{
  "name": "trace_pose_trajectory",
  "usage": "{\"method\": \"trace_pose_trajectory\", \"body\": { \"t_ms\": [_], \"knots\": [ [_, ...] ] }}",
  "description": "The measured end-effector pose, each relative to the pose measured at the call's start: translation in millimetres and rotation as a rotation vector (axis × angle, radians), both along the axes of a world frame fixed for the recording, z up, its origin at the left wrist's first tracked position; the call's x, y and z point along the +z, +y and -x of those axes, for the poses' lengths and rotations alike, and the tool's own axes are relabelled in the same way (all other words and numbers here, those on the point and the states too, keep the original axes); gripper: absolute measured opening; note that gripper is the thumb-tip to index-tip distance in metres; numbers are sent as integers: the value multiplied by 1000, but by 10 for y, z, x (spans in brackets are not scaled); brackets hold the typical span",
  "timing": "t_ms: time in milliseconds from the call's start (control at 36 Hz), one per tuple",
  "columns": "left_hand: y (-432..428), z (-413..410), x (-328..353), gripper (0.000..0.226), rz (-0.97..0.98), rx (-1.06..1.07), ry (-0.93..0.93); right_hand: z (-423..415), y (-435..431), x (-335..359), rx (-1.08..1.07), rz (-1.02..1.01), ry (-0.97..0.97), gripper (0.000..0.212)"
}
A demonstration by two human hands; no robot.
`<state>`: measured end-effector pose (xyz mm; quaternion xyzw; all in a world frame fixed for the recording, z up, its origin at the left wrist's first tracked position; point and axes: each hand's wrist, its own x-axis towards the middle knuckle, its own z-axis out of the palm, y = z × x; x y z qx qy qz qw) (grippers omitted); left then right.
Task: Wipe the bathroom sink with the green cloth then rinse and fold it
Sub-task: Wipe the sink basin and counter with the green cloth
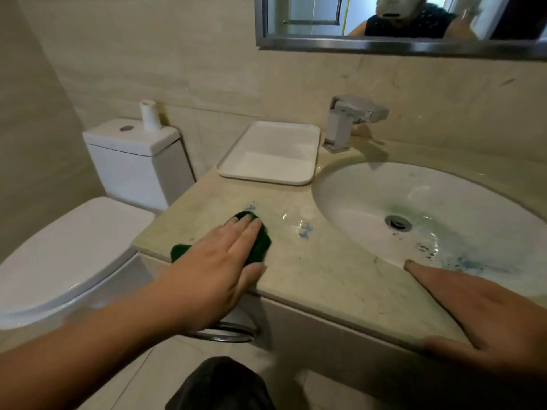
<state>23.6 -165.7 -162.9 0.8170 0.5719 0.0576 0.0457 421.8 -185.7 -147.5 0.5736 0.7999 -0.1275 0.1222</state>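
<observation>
Standing at far left, a toilet (74, 247) carries a white roll (150, 115) on its tank. Next, the left hand (219, 261) lies flat, fingers straight and together, pressing the cloth (262, 241) onto the surface (325, 276) near its front left corner. Behind sits a white tray (275, 152), with the tap (349, 119) just right of it. Blue smears (305, 230) mark the surface and the sink (384, 196). The right hand (488, 315) rests on the surface's front edge, fingers straight, holding nothing, one fingertip at the sink's rim.

A white tray (268, 155) lies on the worktop (325, 276), just beside a square chrome tap (352, 119). To the left stands a toilet (74, 250). What looks like a paper roll (150, 116) is upright on its cistern (133, 149).
</observation>
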Motion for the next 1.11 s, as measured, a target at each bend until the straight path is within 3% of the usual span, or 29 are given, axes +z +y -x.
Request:
{"method": "trace_pose_trajectory", "body": {
  "t_ms": [250, 389, 556, 639, 722, 806, 861, 917, 1000, 1111],
  "knots": [
    [415, -1217, 91, 71, 41, -130, -29, 96, -29, 68, 43, -12, -88, 92],
    [342, -1837, 202, 47, 74, -369, -299, -1, -55, 13, -21, -56, 19, 108],
    [367, -1261, 419, 53, -204, -142, -540, -26, -119, 100, -42, -41, 23, 107],
    [287, -745, 443, 54, -276, -81, -505, -17, -133, 105, -31, -39, 11, 107],
    [115, -414, 233, 64, -52, -166, -361, -8, -124, 78, -22, -39, 11, 109],
    [87, -456, 24, 73, -41, -259, -115, -7, -117, 61, -24, -54, 36, 117],
    [154, -734, 51, 80, 18, -269, -88, -7, -116, 56, -27, -63, 53, 119],
    [253, -1159, 101, 82, 22, -327, -81, -12, -112, 42, -28, -68, 62, 119],
    [323, -1884, 88, 58, 12, -431, -141, -24, -99, 19, -11, -125, 66, 105],
    [324, -2274, 142, 41, -13, -325, -414, -34, -121, 54, -58, -124, 62, 94]
  ]
}}
